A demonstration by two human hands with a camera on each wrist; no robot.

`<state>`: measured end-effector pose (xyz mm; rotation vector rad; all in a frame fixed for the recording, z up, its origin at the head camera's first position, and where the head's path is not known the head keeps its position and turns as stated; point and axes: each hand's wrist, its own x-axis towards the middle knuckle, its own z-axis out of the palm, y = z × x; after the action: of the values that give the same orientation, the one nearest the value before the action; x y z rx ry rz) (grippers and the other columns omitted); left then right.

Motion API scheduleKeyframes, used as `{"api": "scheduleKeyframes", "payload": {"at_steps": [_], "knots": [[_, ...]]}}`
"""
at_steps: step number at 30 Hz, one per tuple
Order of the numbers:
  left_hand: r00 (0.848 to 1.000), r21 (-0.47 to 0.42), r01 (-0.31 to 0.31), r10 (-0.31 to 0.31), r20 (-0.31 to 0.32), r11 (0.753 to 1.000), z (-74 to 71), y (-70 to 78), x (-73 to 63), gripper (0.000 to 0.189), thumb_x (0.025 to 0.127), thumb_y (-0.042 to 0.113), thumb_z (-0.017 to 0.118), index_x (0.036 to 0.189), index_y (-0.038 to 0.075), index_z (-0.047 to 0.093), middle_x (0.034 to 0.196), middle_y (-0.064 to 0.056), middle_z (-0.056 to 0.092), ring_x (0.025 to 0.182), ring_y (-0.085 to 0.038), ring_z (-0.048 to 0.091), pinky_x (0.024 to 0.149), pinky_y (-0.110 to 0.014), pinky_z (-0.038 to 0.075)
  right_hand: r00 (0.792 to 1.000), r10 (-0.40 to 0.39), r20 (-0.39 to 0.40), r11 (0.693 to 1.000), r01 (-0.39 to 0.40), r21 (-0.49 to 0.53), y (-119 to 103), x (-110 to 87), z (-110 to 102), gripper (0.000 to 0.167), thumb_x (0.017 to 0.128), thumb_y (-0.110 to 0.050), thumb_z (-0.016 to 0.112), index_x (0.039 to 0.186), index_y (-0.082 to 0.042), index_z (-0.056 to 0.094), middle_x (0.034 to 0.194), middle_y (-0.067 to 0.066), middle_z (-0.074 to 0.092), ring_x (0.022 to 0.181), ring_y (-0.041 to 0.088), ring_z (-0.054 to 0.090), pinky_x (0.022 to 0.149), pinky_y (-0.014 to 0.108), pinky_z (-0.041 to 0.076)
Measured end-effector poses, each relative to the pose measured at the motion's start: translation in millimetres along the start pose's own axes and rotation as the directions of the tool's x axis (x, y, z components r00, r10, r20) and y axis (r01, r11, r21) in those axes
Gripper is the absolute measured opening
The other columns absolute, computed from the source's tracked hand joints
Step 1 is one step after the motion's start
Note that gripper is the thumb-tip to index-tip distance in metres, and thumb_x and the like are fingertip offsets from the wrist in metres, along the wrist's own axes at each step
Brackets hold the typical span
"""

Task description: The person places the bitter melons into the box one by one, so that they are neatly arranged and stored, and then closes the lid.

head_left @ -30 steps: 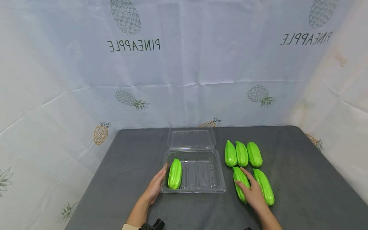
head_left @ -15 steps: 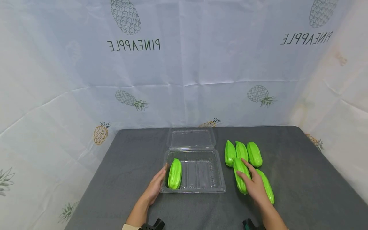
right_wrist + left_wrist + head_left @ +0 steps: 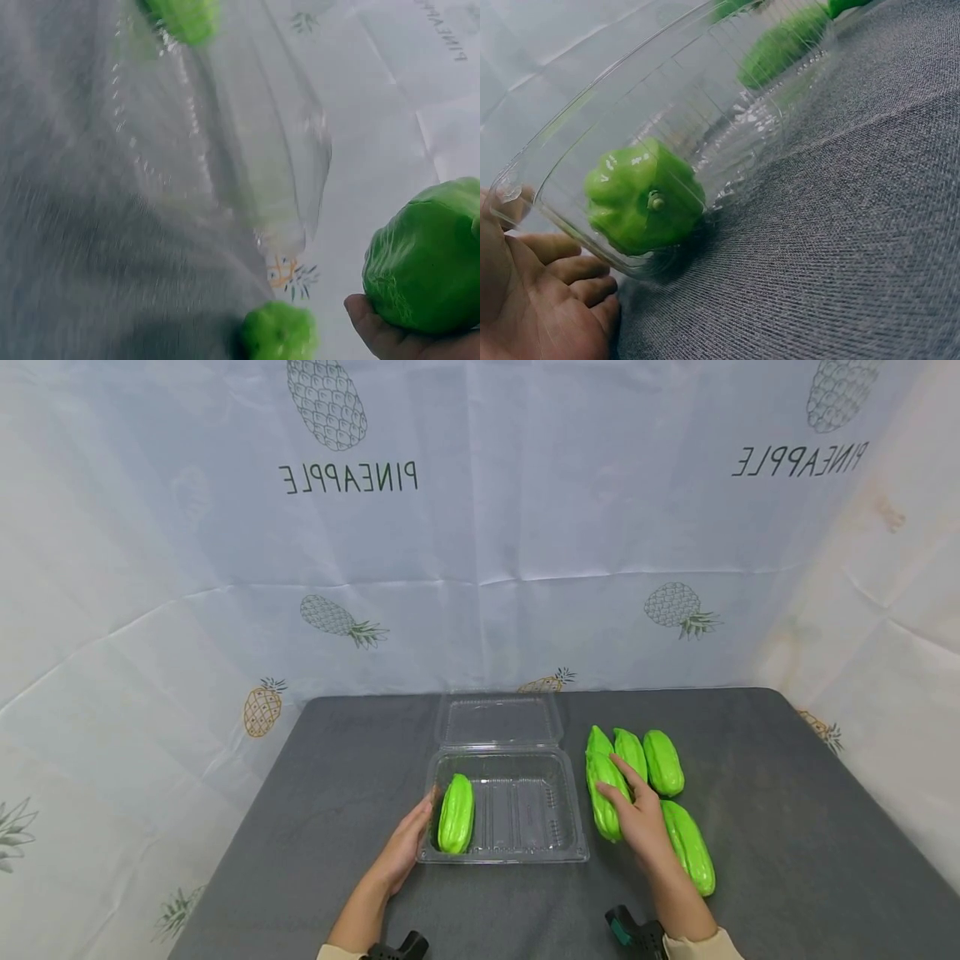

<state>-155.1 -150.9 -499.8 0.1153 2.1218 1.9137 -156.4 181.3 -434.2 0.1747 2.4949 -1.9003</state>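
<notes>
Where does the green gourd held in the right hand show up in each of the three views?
Head: the held gourd is right of centre, in the right hand, just right of the clear container.
Left wrist: I cannot tell it apart from the blurred green shapes behind the container wall.
Right wrist: lower right corner, large, resting on the fingers.
Shared landmark: the clear container.

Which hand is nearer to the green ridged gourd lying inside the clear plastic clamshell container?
Left. The left hand rests against the container wall beside that gourd; the right hand is across the container.
</notes>
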Motion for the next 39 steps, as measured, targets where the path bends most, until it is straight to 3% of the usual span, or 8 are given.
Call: {"api": "scheduleKeyframes", "payload": {"at_steps": [2, 4, 8, 11, 15, 21, 28, 39], "knots": [[1.000, 0.003, 0.001, -0.001, 0.002, 1.000, 0.1, 0.4, 0.2, 0.068, 0.101, 0.048, 0.025, 0.150, 0.003, 0.008, 0.157, -0.015, 0.003, 0.144, -0.035, -0.002, 0.116, -0.054, 0.002, 1.000, -0.007, -0.003, 1.000, 0.007, -0.007, -2.7, 1.2, 4.2, 0.058, 0.096, -0.022, 0.052, 0.148, -0.015, 0.027, 0.152, 0.020, 0.022, 0.130, 0.033, 0.038, 0.097, 0.044, 0.040], [1.000, 0.002, -0.005, 0.005, 0.007, 1.000, 0.2, 0.7, 0.4, 0.068, 0.101, 0.047, 0.025, 0.150, 0.003, 0.007, 0.157, -0.016, 0.003, 0.144, -0.035, -0.003, 0.116, -0.055, 0.001, 1.000, -0.003, -0.008, 1.000, 0.003, -0.020, -5.3, 2.4, 8.3, 0.057, 0.096, -0.023, 0.051, 0.148, -0.018, 0.028, 0.152, 0.019, 0.024, 0.100, 0.024, 0.055, 0.081, 0.035, 0.046], [1.000, -0.003, -0.010, 0.010, 0.013, 1.000, 0.2, 1.1, 0.5, 0.066, 0.102, 0.045, 0.024, 0.150, 0.004, 0.006, 0.157, -0.015, 0.002, 0.144, -0.035, -0.004, 0.116, -0.055, 0.001, 1.000, 0.001, -0.004, 1.000, -0.002, -0.013, -10.4, 5.1, 17.6, 0.056, 0.097, -0.023, 0.051, 0.147, -0.019, 0.029, 0.153, 0.018, 0.023, 0.069, 0.014, 0.041, 0.066, 0.028, 0.038], [1.000, -0.005, -0.009, 0.009, 0.013, 1.000, 0.2, 0.9, -0.1, 0.065, 0.102, 0.044, 0.024, 0.150, 0.004, 0.006, 0.157, -0.015, 0.002, 0.144, -0.035, -0.004, 0.115, -0.055, 0.001, 1.000, -0.004, 0.015, 0.999, 0.004, 0.040, -13.6, 6.5, 26.6, 0.055, 0.096, -0.021, 0.052, 0.147, -0.018, 0.029, 0.153, 0.018, 0.022, 0.101, 0.022, 0.052, 0.081, 0.033, 0.042], [1.000, -0.006, -0.005, 0.005, 0.009, 1.000, 0.0, 0.5, -0.7, 0.066, 0.102, 0.045, 0.024, 0.150, 0.004, 0.007, 0.158, -0.015, 0.002, 0.144, -0.035, -0.004, 0.116, -0.054, 0.001, 0.999, -0.011, 0.048, 0.991, 0.005, 0.133, -17.1, 8.2, 41.2, 0.055, 0.096, -0.019, 0.052, 0.147, -0.015, 0.030, 0.151, 0.019, 0.026, 0.130, 0.034, 0.038, 0.093, 0.040, 0.044], [1.000, -0.013, -0.015, 0.015, 0.003, 1.000, -0.5, 1.0, -1.5, 0.066, 0.101, 0.046, 0.026, 0.150, 0.004, 0.009, 0.157, -0.016, 0.004, 0.144, -0.036, -0.002, 0.116, -0.055, 0.000, 0.996, -0.007, 0.087, 0.978, -0.012, 0.209, -22.3, 10.3, 62.3, 0.054, 0.096, -0.017, 0.050, 0.147, -0.014, 0.030, 0.145, 0.018, 0.035, 0.111, 0.023, 0.051, 0.075, 0.025, 0.046], [1.000, -0.011, -0.017, 0.018, 0.016, 1.000, 0.5, 0.8, -0.4, 0.066, 0.102, 0.045, 0.025, 0.150, 0.003, 0.007, 0.157, -0.016, 0.003, 0.144, -0.036, -0.003, 0.115, -0.055, 0.000, 0.995, 0.029, 0.098, 0.967, -0.052, 0.250, -25.5, 12.5, 84.5, 0.053, 0.096, -0.015, 0.048, 0.146, -0.013, 0.031, 0.140, 0.020, 0.039, 0.099, 0.019, 0.053, 0.070, 0.025, 0.047], [0.999, -0.031, -0.031, 0.032, 0.021, 0.999, -0.2, 1.4, -2.4, 0.067, 0.101, 0.047, 0.026, 0.150, 0.005, 0.008, 0.157, -0.015, 0.002, 0.144, -0.035, -0.004, 0.115, -0.054, 0.000, 0.992, 0.018, 0.127, 0.968, -0.049, 0.246, -29.2, 14.2, 119.3, 0.057, 0.093, -0.016, 0.053, 0.145, -0.007, 0.032, 0.134, 0.024, 0.044, 0.108, 0.028, 0.054, 0.074, 0.028, 0.050]]}}
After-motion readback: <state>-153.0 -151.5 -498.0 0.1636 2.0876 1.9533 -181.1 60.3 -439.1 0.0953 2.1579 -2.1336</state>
